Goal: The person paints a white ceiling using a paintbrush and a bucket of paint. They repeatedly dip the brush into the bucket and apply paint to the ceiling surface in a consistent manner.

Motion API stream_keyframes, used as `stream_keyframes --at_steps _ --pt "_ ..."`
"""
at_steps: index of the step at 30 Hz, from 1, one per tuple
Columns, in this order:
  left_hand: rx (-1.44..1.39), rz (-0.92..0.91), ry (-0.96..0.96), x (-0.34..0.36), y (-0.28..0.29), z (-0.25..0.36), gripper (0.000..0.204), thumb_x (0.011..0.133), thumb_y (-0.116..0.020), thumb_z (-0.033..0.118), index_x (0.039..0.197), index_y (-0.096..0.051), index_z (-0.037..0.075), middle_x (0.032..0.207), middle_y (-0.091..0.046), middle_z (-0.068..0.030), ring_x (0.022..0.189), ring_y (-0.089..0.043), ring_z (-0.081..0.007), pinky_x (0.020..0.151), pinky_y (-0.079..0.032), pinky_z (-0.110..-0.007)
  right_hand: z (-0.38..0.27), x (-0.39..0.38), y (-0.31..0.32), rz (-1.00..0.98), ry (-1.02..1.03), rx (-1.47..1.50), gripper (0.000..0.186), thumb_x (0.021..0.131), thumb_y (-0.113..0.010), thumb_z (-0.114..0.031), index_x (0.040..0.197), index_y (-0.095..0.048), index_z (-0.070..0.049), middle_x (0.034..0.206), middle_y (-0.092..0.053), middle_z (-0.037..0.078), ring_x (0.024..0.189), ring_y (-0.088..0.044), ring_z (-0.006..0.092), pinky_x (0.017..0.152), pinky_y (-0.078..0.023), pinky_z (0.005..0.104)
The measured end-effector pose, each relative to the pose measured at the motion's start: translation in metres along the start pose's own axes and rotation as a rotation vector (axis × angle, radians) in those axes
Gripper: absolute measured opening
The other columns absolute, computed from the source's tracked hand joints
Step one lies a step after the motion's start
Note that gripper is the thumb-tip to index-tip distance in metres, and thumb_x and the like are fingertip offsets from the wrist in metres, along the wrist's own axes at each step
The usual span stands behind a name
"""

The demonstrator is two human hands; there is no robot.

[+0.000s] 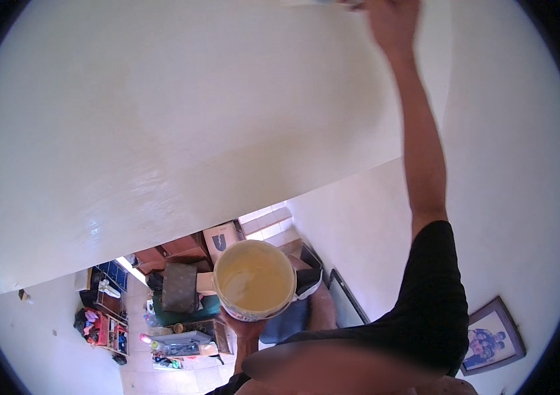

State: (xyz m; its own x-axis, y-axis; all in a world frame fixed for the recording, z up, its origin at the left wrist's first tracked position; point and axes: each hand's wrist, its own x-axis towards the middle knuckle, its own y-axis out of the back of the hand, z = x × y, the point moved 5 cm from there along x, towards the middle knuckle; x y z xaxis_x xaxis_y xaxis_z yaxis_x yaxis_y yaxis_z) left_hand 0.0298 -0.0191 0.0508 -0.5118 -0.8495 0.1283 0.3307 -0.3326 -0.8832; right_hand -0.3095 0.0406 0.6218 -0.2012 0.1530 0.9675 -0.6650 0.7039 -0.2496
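Note:
My left hand (246, 327) is wrapped around the lower side of a round bucket (291, 297), holding it up below my chest. Pale yellow paint (257, 280) coats the inside of the bucket. High up, my right arm is stretched out and my right hand (395, 26) is closed at the top edge of the view. It grips what looks like a paintbrush (307, 2), mostly cut off by the frame, against the broad off-white wall surface (227, 99). Streaks and a darker, damp-looking patch (280, 158) show on that surface.
The painted surface ends in a slanting lower edge. Far below, cartons (221, 238), a brown box (180, 288), a cluttered low table (191, 343) and a shelf (114, 334) stand on the tiled floor. A framed photograph (494, 339) hangs on the right wall.

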Motion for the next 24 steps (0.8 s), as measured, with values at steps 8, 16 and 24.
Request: stream_keyframes --at_steps 8,16,24 --pt "-0.053 -0.024 0.043 0.011 0.006 -0.01 0.094 0.079 -0.03 0.084 0.153 -0.031 0.026 0.156 -0.033 -0.0083 0.142 -0.031 -0.0375 0.108 -0.026 -0.069 -0.032 0.022 0.082 0.186 0.386 -0.925 0.015 0.085 -0.066 -0.013 0.074 -0.062 -0.003 0.061 -0.061 0.007 0.049 -0.054 0.017 0.047 -0.044 0.0319" --pt "-0.01 0.025 0.023 0.002 0.007 0.003 0.095 0.079 -0.031 0.084 0.153 -0.032 0.024 0.155 -0.035 -0.0089 0.141 -0.033 -0.0375 0.108 -0.027 -0.068 -0.149 -0.052 -0.179 -0.316 0.62 -0.307 0.037 0.071 -0.06 -0.012 0.097 -0.078 -0.031 0.091 -0.074 0.004 0.085 -0.071 0.026 0.071 -0.055 0.0429" --pt "0.012 0.06 0.005 -0.006 0.01 0.004 0.096 0.079 -0.032 0.085 0.152 -0.032 0.023 0.154 -0.036 -0.0096 0.14 -0.034 -0.0376 0.108 -0.029 -0.067 -0.139 -0.024 -0.215 -0.228 0.204 0.051 0.031 0.073 -0.061 -0.027 0.098 -0.076 -0.018 0.083 -0.072 0.015 0.083 -0.069 0.0332 0.078 -0.054 0.0477"
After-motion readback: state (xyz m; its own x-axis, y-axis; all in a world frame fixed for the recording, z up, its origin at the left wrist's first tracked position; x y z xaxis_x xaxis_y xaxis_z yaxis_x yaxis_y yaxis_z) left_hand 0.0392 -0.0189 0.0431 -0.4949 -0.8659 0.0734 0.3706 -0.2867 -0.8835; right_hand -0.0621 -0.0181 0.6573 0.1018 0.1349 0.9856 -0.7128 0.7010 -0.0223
